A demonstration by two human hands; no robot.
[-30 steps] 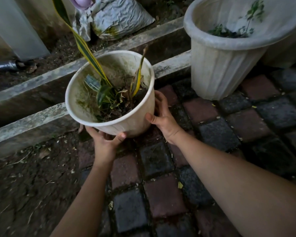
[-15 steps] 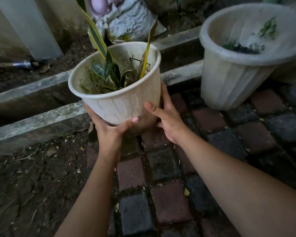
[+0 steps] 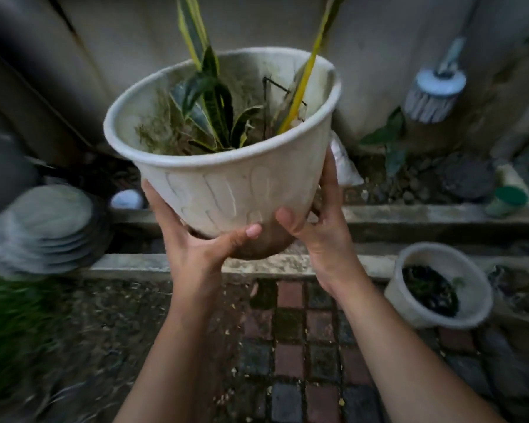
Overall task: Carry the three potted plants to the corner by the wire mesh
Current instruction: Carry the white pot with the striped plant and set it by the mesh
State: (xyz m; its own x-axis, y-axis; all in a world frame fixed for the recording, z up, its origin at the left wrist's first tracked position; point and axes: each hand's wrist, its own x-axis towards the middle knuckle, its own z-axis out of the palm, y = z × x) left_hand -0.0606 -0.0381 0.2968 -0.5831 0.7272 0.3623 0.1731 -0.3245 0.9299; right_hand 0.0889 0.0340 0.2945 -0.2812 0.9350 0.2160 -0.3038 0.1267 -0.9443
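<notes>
A white plastic pot (image 3: pixel 226 181) with a striped snake plant (image 3: pixel 209 96) hangs high above the ground, tilted slightly toward me. My left hand (image 3: pixel 196 242) cups its dirty base from below, thumb curled across the front. My right hand (image 3: pixel 321 227) grips the pot's right side, fingers up the wall and thumb on the front. A second, larger white pot (image 3: pixel 409 297) with dark soil stands on the paving at the lower right.
A concrete curb (image 3: pixel 425 215) runs across below the pot, with a soil bed and wall behind. A blurred stack of round lids (image 3: pixel 43 227) lies at the left. A brush (image 3: pixel 434 93) hangs on the wall. Red and grey pavers (image 3: pixel 290 340) lie underfoot.
Both hands have lifted the snake plant pot off the paving and raised it well above the curb. My view has risen and swung, so the big pot now sits far lower right.
</notes>
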